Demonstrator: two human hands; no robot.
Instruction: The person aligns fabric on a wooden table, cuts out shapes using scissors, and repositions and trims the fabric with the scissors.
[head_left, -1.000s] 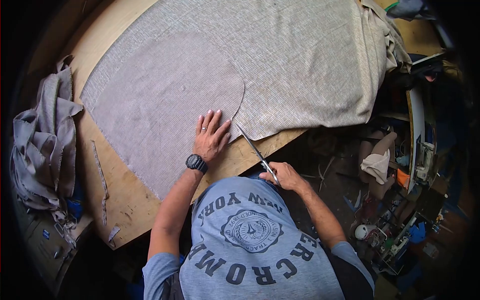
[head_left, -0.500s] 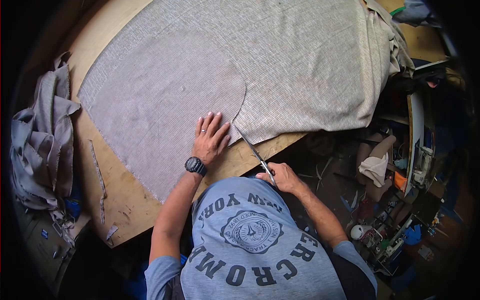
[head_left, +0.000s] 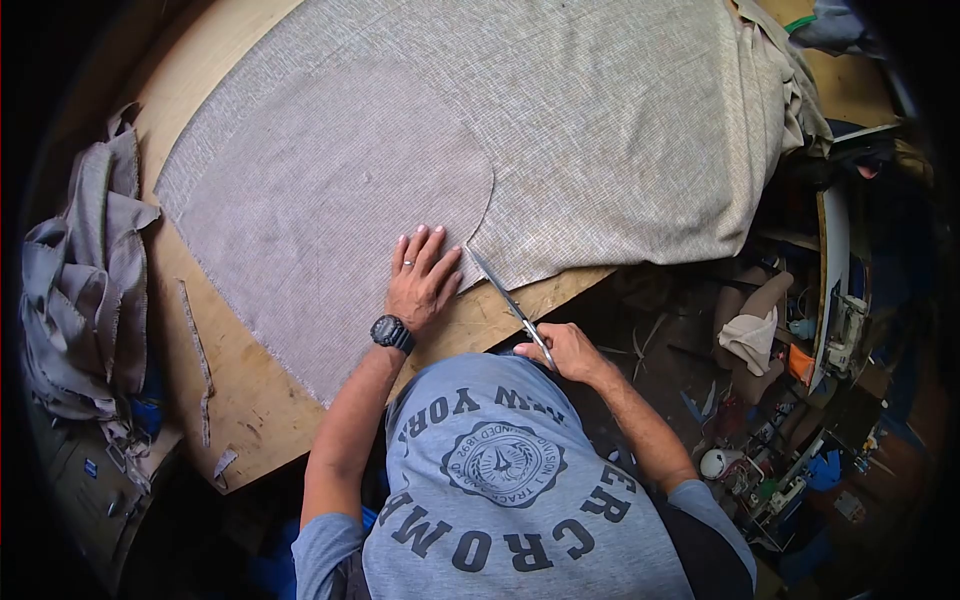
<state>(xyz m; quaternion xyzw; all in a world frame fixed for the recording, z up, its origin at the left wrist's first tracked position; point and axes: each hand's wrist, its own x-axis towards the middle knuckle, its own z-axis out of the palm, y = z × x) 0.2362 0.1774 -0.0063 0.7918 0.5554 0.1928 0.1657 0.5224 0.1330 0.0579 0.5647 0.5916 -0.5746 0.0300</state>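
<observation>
My left hand (head_left: 424,280) lies flat with spread fingers on a mauve-grey fabric piece (head_left: 330,190), near its lower right edge. That piece rests on top of a larger light grey woven cloth (head_left: 610,130). In my right hand (head_left: 568,352) is a pair of scissors (head_left: 510,303), gripped by the handles. Their blades point up and left, with the tips at the edge of the mauve-grey piece where it meets the light cloth. The blades look nearly together.
Beneath the fabric is a wooden table (head_left: 240,410) with a thin fabric strip (head_left: 196,360) on it. Crumpled grey cloth (head_left: 95,270) hangs at the left. At the right, beyond the table edge, stand a sewing machine (head_left: 846,330) and assorted clutter.
The scissor blades have come closer together, and my right hand has shifted very slightly. My left hand stays in place on the fabric.
</observation>
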